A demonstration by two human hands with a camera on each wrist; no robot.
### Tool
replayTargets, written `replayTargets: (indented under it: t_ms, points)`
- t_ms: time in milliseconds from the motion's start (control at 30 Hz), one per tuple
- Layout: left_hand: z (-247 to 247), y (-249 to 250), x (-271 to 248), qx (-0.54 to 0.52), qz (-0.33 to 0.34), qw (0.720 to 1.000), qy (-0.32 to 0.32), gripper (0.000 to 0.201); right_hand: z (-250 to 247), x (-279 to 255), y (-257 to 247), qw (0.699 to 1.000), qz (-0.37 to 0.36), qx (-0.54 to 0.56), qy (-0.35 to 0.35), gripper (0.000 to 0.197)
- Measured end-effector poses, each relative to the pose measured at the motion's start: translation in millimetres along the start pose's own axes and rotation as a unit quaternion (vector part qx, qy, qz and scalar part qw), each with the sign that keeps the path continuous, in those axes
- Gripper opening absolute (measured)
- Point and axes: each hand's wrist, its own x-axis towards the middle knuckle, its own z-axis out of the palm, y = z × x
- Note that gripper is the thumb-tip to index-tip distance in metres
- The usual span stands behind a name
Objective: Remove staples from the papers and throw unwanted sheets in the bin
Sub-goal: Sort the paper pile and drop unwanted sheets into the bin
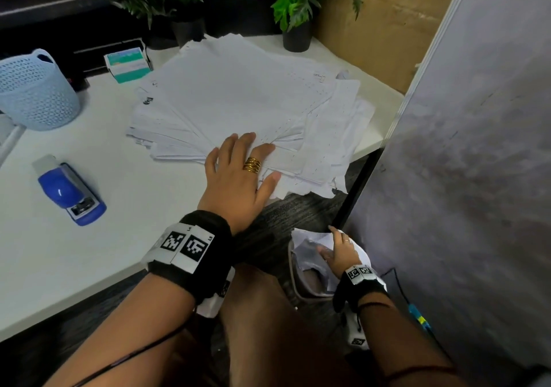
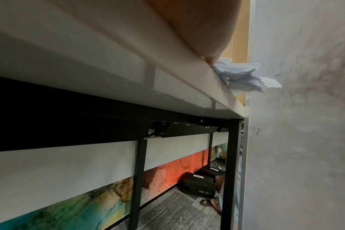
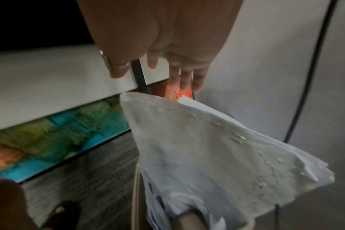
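Step, binning: our right hand (image 1: 338, 254), fingers loose, pushes crumpled white sheets (image 3: 217, 147) into the floor bin (image 1: 301, 285); left hand (image 1: 238, 177) spread flat on the white paper stack (image 1: 238, 97). Press deep.

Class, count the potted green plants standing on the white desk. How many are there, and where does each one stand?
2. One potted green plant stands at the desk's far edge behind the paper pile; the other stands at the far right corner. More may lie outside the frame.

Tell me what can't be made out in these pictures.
- Left hand fingers: left wrist view shows only the palm's edge; the table hides them.
- Bin contents: covered by discarded sheets.
- Right hand contact with the sheets: blurred.
- Print on the paper stack: too small.
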Motion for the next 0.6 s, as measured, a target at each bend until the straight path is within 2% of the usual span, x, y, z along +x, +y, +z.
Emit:
replayTargets:
  t_ms: [100,167,267,333,400,467,600]
  points:
    - [-2,1,-1,0.002,-0.011,1.0,0.009,0.059,-21,-19,-20,0.99,-0.077,0.052,0.111,0.057]
    - [-5,3,-4,0.009,-0.017,0.999,0.038,0.058,-36,-35,-34,0.967,-0.15,0.075,0.194,0.04]
    - [-9,4,-8,-0.018,-0.028,0.995,0.091,0.064,-65,-58,-58,0.9,-0.221,0.136,0.349,0.03]
    - [-12,5,-10,-0.059,-0.034,0.993,0.1,0.076,-91,-78,-77,0.852,-0.249,0.179,0.424,0.025]
    - [-14,6,-9,-0.065,-0.049,0.995,0.063,0.074,-114,-94,-93,0.825,-0.274,0.195,0.453,0.021]
    - [-14,5,-8,-0.019,-0.031,0.999,0.041,0.061,-133,-103,-109,0.826,-0.286,0.211,0.437,0.022]
    - [-14,1,-15,0.017,0.029,0.99,0.14,0.04,-153,-110,-143,0.85,-0.295,0.185,0.395,0.03]
